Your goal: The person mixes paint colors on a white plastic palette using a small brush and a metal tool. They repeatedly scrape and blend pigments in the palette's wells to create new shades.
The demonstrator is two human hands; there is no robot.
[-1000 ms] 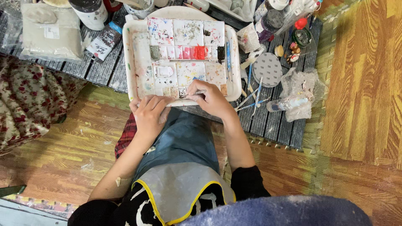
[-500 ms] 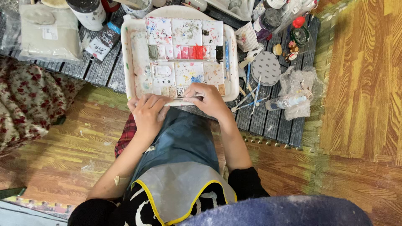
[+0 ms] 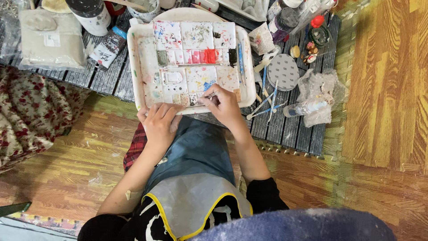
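The thin brush [image 3: 206,97], light and stiff, best pinched mid-handle, lies over the near edge of the white tray [image 3: 141,58]. The right hand [image 3: 225,105] pinches it; the left hand [image 3: 159,122] curls on the tray's near rim. Both hands sit much as before

I cannot resolve the thin tool [image 3: 206,96] under the right hand [image 3: 224,106]. The left hand [image 3: 159,121] hides the tray's [image 3: 138,53] near edge.
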